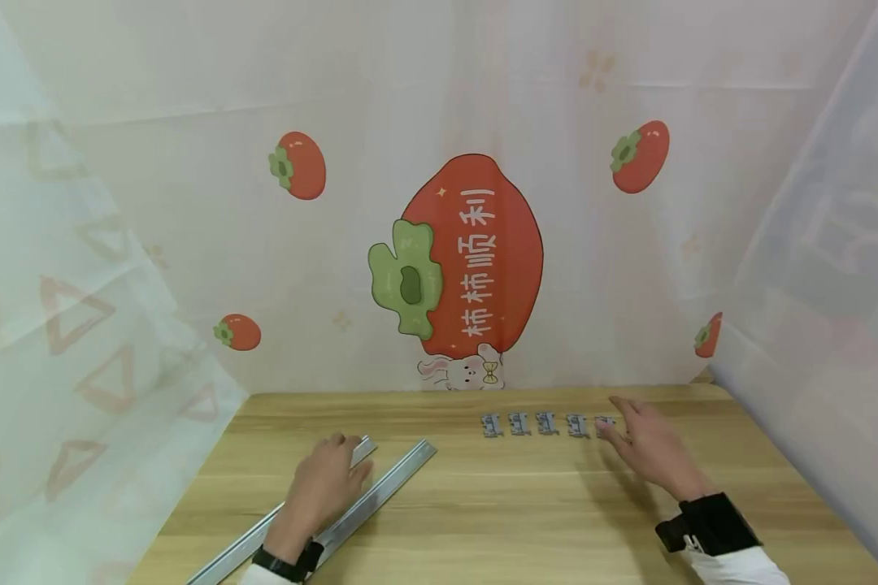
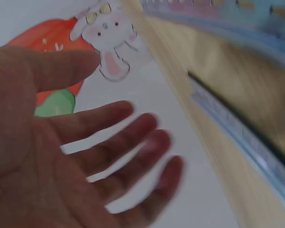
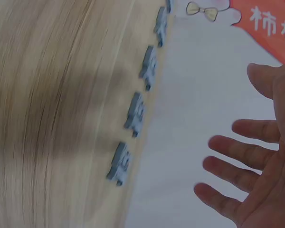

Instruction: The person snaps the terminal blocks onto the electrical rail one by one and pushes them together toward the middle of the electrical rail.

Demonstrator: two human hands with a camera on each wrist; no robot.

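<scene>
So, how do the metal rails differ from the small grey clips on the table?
The metal rails are long, thin and lie slanted under the left hand; the small grey clips are short and blocky, in a straight row beside the right hand. There are two rails but about five clips. Both are grey and rest on the wooden table.

left hand [image 1: 327, 486] on rails [image 1: 380, 481]; right hand [image 1: 651, 447] by clips [image 1: 546, 423].

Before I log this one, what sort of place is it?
Probably a small curtained-off workbench set up for recording: a wooden table closed in by thin curtains printed with fruit, holding only two metal rails and a row of small grey clips.
</scene>
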